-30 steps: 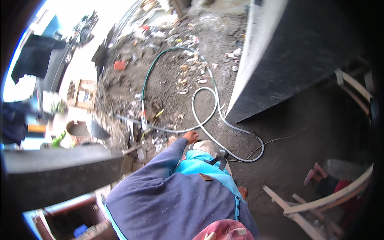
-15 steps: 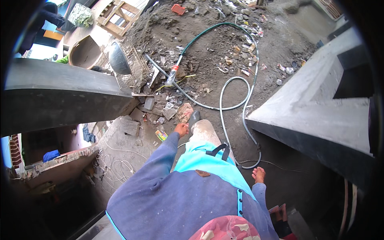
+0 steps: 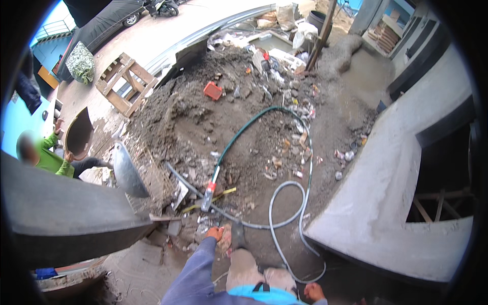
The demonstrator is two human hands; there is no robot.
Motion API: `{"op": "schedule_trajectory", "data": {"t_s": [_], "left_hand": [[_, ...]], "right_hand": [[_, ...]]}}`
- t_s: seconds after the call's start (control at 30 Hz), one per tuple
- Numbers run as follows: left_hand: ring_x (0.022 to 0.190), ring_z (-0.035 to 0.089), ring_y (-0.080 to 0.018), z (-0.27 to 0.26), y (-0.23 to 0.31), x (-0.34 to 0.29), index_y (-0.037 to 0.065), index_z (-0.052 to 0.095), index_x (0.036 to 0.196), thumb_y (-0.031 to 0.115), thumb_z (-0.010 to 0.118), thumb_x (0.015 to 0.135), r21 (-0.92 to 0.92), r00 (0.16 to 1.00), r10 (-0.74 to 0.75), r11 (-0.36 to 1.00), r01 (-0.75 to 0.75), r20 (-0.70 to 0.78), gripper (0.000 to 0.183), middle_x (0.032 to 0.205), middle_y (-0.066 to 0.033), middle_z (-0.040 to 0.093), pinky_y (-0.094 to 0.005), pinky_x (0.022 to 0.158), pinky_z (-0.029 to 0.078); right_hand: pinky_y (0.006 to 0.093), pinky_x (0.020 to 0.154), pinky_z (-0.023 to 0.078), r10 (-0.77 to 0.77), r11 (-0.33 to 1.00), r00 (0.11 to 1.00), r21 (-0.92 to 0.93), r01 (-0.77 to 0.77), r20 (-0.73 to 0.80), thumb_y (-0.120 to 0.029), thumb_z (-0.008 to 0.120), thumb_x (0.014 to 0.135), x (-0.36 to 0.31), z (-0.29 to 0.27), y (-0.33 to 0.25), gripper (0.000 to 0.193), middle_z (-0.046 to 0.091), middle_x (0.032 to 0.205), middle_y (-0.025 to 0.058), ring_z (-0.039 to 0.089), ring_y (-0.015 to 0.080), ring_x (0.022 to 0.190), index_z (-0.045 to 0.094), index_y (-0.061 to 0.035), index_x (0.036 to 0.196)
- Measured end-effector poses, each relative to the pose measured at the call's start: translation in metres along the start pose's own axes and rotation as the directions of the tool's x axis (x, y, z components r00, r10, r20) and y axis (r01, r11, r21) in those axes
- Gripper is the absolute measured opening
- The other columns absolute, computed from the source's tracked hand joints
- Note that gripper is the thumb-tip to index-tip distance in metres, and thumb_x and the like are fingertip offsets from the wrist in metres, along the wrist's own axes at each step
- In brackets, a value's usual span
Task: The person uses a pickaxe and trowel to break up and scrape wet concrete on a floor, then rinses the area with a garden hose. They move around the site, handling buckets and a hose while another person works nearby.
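My left hand (image 3: 214,233) hangs ahead of my left thigh, fingers curled in, and I see nothing in it. Beside my right thigh, at the lower edge, my right hand (image 3: 314,291) is also loosely closed with nothing visible inside. A hose (image 3: 275,203), part grey and part green, lies looped on the dirt ahead of both hands. Red and clear wrapping (image 3: 209,193) covers a joint in it. Under the left hand, a dark boot (image 3: 237,235) stands beside a reddish stone (image 3: 224,241).
A dirt mound (image 3: 178,122) mixed with rubble and litter rises ahead, an orange-red crate (image 3: 212,91) on it. Grey concrete walls flank me at left (image 3: 71,203) and right (image 3: 366,208). A person in green (image 3: 60,158) handles a curved basin (image 3: 79,133) at left. A wooden pallet (image 3: 126,84) lies beyond.
My view has tilted up, so the hose, mound and hands sit lower in the picture. The far yard, the parked vehicles and the person in green have come into sight.
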State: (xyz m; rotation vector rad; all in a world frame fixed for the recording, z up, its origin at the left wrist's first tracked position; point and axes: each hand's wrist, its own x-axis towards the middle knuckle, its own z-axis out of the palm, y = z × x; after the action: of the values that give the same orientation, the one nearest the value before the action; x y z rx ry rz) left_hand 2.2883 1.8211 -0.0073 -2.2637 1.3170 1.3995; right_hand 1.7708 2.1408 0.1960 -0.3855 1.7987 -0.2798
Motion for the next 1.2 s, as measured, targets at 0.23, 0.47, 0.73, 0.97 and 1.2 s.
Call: {"op": "schedule_trajectory", "data": {"t_s": [0.23, 0.47, 0.73, 0.97, 1.2], "left_hand": [[0.138, 0.04, -0.0347, -0.092, 0.067, 0.177, 0.007, 0.039, 0.145, 0.045, 0.074, 0.082, 0.048, 0.888, 0.127, 0.992, -0.118, -0.441, 0.082, 0.143, -0.0162, 0.049, -0.0589, 0.116, 0.021], [0.137, 0.042, -0.0312, -0.106, 0.098, 0.27, 0.007, 0.037, 0.145, 0.047, 0.078, 0.078, 0.031, 0.956, -0.143, 0.987, 0.156, -0.254, 0.088, 0.143, -0.0151, 0.049, -0.0634, 0.119, 0.003], [0.11, 0.06, -0.0445, -0.084, 0.089, 0.286, -0.002, 0.052, 0.122, 0.041, 0.074, 0.079, -0.07, 0.965, 0.152, 0.983, -0.171, -0.216, 0.064, 0.118, -0.0273, 0.061, -0.0495, 0.092, 0.048], [0.108, 0.064, -0.043, -0.093, 0.118, 0.252, 0.003, 0.057, 0.121, 0.053, 0.07, 0.083, -0.063, 0.988, 0.095, 0.993, -0.103, -0.125, 0.065, 0.114, -0.0244, 0.067, -0.0516, 0.095, 0.049], [0.09, 0.067, -0.0454, -0.117, 0.131, 0.113, 0.005, 0.057, 0.108, 0.033, 0.061, 0.09, 0.17, 0.873, 0.465, 0.881, -0.441, -0.15, 0.033, 0.095, -0.0253, 0.069, -0.0564, 0.078, 0.053]], "right_hand": [[0.0338, 0.07, 0.052, 0.186, 0.982, 0.979, 0.056, -0.182, -0.082, -0.03, 0.051, 0.103, -0.011, 0.045, -0.027, 0.028, 0.066, 0.086, 0.0072, 0.062, 0.0177, 0.079, 0.062, -0.0057, 0.112], [0.0253, 0.052, 0.045, 0.113, 0.992, 0.987, 0.067, -0.106, -0.116, -0.03, 0.05, 0.104, -0.003, 0.07, -0.018, 0.025, 0.064, 0.079, 0.0031, 0.055, 0.0096, 0.06, 0.061, -0.0078, 0.111], [0.0261, 0.057, 0.047, 0.116, 0.981, 0.989, 0.168, -0.1, -0.09, -0.032, 0.05, 0.104, 0.009, 0.088, -0.079, 0.028, 0.064, 0.086, 0.0036, 0.057, 0.0105, 0.069, 0.059, -0.0084, 0.116], [0.034, 0.073, 0.049, -0.032, 0.999, 0.986, 0.022, 0.036, -0.163, -0.031, 0.056, 0.1, -0.019, 0.113, -0.176, 0.028, 0.062, 0.082, 0.0042, 0.055, 0.0132, 0.08, 0.065, -0.005, 0.098], [0.0387, 0.074, 0.05, -0.215, 0.924, 0.972, -0.342, 0.172, -0.093, -0.03, 0.057, 0.098, 0.014, 0.125, -0.16, 0.025, 0.067, 0.089, 0.0117, 0.059, 0.0243, 0.076, 0.065, -0.0061, 0.098]]}}
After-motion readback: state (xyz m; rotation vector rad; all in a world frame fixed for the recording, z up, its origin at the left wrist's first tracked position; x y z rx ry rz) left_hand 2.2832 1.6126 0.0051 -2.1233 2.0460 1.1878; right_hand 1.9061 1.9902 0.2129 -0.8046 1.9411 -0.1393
